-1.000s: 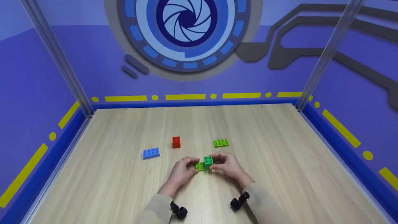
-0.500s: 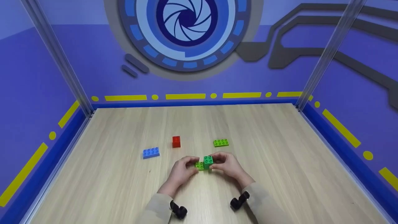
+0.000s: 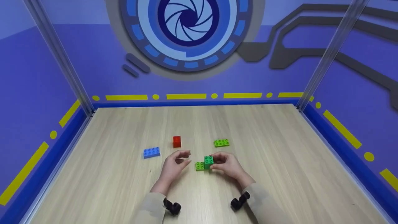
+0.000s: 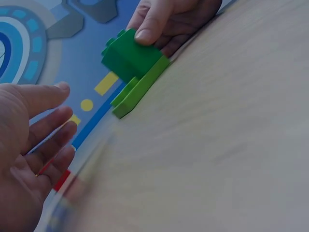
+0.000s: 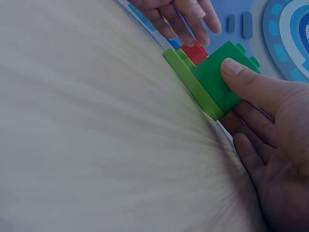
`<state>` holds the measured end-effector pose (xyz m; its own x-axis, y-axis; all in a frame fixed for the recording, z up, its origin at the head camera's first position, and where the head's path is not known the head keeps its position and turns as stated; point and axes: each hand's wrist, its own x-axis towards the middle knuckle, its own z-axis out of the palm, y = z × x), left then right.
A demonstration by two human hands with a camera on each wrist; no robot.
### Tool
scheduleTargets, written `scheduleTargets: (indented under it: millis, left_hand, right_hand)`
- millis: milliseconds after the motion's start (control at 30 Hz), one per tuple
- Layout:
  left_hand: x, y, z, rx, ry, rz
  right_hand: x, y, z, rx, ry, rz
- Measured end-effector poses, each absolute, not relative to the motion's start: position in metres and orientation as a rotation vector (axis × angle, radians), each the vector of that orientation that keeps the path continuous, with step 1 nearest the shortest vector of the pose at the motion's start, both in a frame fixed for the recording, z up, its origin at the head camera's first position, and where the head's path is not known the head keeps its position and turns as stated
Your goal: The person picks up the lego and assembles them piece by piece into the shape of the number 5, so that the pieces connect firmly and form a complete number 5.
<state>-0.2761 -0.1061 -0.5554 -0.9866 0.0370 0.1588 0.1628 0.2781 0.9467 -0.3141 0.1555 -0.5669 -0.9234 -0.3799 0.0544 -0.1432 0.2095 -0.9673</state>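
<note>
Since the earlier frame, the left hand (image 3: 171, 166) has drawn off toward nine o'clock, clear of the lime brick (image 3: 199, 166), which lies on the table (image 3: 279, 161) with the green block (image 3: 208, 161) on its three o'clock end. Joining these two looks about done; the next move seems to call for steadying them or letting go. At three o'clock the right hand (image 3: 228, 165) pinches the green block, wrist angled inward; the left's fingers curve loosely around nothing.
</note>
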Motion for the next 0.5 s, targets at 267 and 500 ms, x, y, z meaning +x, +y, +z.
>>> scheduleTargets:
  millis: [267, 500]
  left_hand:
    - [-0.280, -0.129, -0.549, -0.079, -2.292, -1.919]
    - [-0.280, -0.149, -0.542, -0.011, -2.200, -1.928]
  right_hand:
    - [-0.314, 0.156, -0.567, -0.501, 2.270, -1.814]
    - [-0.314, 0.155, -0.567, -0.499, 2.285, -1.804]
